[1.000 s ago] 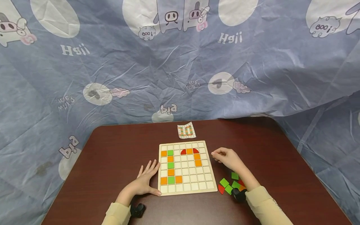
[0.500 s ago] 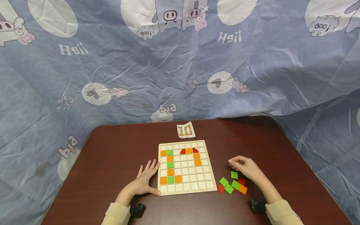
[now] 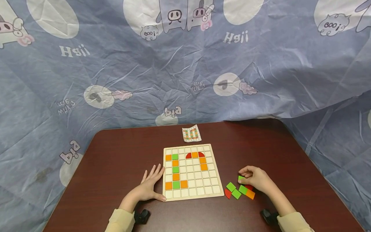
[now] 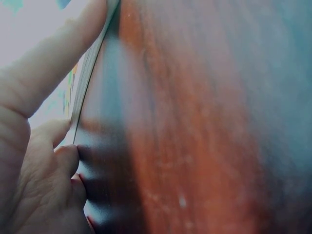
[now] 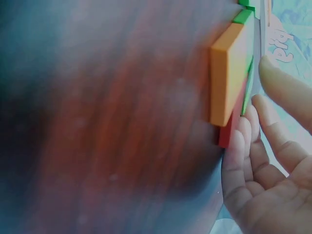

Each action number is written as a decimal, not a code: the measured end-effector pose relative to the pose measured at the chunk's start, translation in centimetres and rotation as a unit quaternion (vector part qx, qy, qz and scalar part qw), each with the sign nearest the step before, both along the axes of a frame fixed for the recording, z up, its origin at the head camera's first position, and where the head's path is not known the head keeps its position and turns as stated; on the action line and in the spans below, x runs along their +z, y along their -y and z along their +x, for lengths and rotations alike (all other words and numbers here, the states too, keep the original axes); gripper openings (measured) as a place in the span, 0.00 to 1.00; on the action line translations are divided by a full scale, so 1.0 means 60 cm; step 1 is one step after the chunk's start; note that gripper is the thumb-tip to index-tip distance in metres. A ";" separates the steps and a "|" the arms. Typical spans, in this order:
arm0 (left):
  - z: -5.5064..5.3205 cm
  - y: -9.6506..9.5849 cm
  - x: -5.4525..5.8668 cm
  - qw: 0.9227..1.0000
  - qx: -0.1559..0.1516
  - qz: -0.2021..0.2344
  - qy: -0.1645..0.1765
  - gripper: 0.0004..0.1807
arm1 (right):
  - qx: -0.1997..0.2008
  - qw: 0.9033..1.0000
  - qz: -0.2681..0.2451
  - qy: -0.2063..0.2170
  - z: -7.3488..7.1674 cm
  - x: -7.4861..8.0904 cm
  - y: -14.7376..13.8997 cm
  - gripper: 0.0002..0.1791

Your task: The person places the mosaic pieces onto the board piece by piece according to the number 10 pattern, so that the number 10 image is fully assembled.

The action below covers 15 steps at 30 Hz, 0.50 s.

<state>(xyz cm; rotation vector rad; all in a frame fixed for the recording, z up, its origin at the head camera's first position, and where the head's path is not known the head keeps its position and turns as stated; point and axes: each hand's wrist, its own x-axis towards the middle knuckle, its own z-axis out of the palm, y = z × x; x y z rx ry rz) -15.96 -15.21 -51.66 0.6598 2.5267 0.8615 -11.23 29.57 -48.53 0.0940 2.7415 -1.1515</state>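
My left hand (image 3: 149, 187) lies with spread fingers along the left side of a wooden grid board (image 3: 193, 196); its thumb touches the lower left corner. Orange and green square tiles and two red quarter-circle tiles sit in some of the board's cells. To the right of the board, my right hand (image 3: 258, 178) is over a green square tile (image 3: 241, 178), thumb on the near side and fingers on the far side. In the right wrist view a gap shows between the thumb (image 5: 280, 85) and that tile (image 5: 247, 92), which lies low by the table.
Beside the right hand lie more green tiles (image 3: 236, 194), a red quarter-circle tile (image 3: 227, 193), an orange tile (image 3: 250, 194) and a partly hidden red tile (image 3: 249, 187). A pattern card (image 3: 191, 133) lies behind the board. Blue cloth (image 3: 174, 71) hangs beyond the dark table (image 3: 130, 145).
My right hand has moved from beside the board's upper right to the loose tiles, and its thumb and fingers have parted around a green tile. The left hand stays put.
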 end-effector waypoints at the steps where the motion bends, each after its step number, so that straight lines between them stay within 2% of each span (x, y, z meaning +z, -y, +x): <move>1: 0.000 0.000 0.001 1.000 0.000 -0.001 0.000 0.67 | -0.003 1.000 0.010 -0.001 0.001 -0.001 0.000 0.20; 7: 0.000 0.000 0.002 1.000 -0.002 0.004 0.000 0.67 | -0.009 0.999 0.053 -0.004 0.004 -0.004 0.004 0.17; 15: 0.000 0.000 0.002 1.000 -0.003 0.004 0.004 0.67 | -0.010 0.999 0.045 0.012 0.002 -0.002 0.010 0.16</move>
